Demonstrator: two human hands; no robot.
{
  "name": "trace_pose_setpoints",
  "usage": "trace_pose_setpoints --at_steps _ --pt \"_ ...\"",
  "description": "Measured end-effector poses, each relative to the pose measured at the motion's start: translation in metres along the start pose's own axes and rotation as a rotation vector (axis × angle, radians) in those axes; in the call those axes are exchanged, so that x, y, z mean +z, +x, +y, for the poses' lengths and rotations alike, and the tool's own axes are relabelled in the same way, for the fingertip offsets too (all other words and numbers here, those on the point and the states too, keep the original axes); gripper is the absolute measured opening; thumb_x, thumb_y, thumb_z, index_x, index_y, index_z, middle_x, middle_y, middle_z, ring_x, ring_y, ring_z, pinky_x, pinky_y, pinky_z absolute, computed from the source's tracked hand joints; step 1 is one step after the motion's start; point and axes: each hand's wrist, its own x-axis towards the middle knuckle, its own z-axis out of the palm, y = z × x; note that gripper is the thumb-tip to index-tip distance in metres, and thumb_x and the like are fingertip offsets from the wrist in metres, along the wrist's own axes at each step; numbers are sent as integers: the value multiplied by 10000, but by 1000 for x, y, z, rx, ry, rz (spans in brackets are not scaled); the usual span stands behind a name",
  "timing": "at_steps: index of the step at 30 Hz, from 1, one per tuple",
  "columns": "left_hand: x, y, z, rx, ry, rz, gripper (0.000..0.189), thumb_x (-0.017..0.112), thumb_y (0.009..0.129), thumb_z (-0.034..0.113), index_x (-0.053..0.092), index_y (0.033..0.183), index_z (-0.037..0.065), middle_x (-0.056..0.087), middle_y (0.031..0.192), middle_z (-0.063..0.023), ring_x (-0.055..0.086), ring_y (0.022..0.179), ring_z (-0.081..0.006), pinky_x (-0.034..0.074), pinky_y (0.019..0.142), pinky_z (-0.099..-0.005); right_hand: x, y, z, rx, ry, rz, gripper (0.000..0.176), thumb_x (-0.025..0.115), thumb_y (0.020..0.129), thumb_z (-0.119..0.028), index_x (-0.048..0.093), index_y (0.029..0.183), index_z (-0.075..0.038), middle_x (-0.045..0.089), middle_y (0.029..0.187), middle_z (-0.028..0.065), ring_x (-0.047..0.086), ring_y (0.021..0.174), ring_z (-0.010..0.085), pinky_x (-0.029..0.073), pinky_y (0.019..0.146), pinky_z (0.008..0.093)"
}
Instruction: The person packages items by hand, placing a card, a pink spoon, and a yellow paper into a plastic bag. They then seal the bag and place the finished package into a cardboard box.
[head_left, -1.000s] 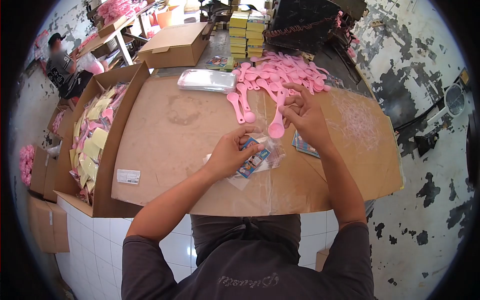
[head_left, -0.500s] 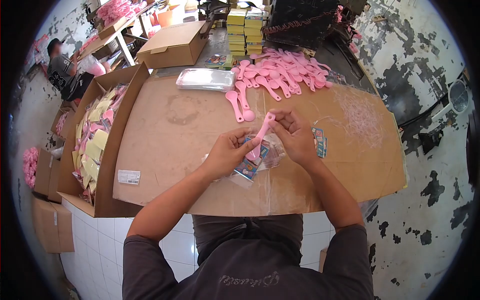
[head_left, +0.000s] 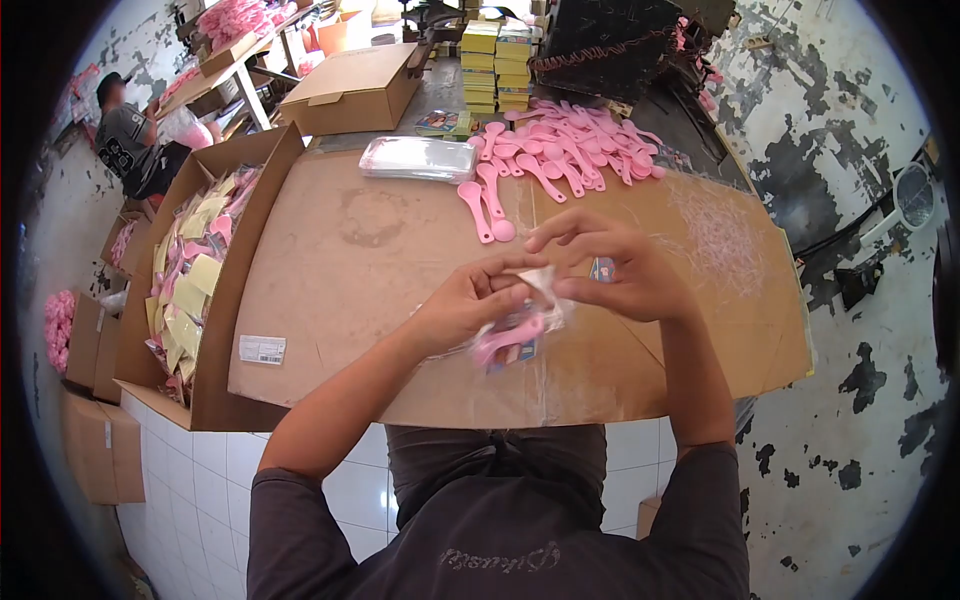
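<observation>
Over the cardboard-covered table (head_left: 330, 290), my left hand (head_left: 470, 305) pinches a clear plastic bag (head_left: 550, 292). A pink spoon (head_left: 508, 340) and a colourful card (head_left: 522, 352) lie in or against the bag, blurred by motion. My right hand (head_left: 625, 265) is at the bag's right edge, its fingers apart. Part of another printed card (head_left: 602, 270) shows behind the right hand. Beyond the hands lie two pink spoons (head_left: 475, 212) and a large pile of pink spoons (head_left: 590, 145), beside a stack of clear bags (head_left: 418, 160).
An open box of packed bags (head_left: 200, 280) stands at the left, with a closed carton (head_left: 350, 90) behind. Stacked yellow-edged cards (head_left: 480, 70) stand at the back. Plastic shreds (head_left: 725, 240) lie at the right. Another person (head_left: 130, 140) is at far left.
The pink spoon has left my right fingers and now sits lower with the bag and card. My right hand has opened and moved right; my left hand has shifted slightly right.
</observation>
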Motion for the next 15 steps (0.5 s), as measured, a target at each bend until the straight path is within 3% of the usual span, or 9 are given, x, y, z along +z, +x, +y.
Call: trace_pose_setpoints --at_steps 4,7,13,15 --pt "2 2 1 135 91 107 536 626 1039 216 473 1505 3 560 1477 -150 510 1404 -240 383 1187 -395 -16 4 -24 53 -249 52 89 764 916 -119 729 951 -45 706 1031 72 656 976 232 503 877 371" --pt "6 0 5 304 252 73 559 637 1013 162 459 1520 8 564 1484 -135 475 1447 -251 321 1236 -413 -18 6 -37 121 -369 156 98 756 922 -129 720 936 -40 692 878 56 632 814 206 496 763 345" --pt "36 1 35 378 696 179 558 666 995 93 474 1515 22 570 1482 -121 499 1423 -226 351 1217 -408 -12 8 -46 237 -370 245 104 750 928 -126 721 965 -34 665 773 50 587 677 134 470 626 298" --pt "33 3 34 371 641 176 500 654 1020 115 504 1488 20 632 1399 -125 564 1356 -215 422 1157 -385 -10 8 -49 251 -349 245 102 751 927 -118 726 980 -34 668 778 51 584 672 127 470 624 291"
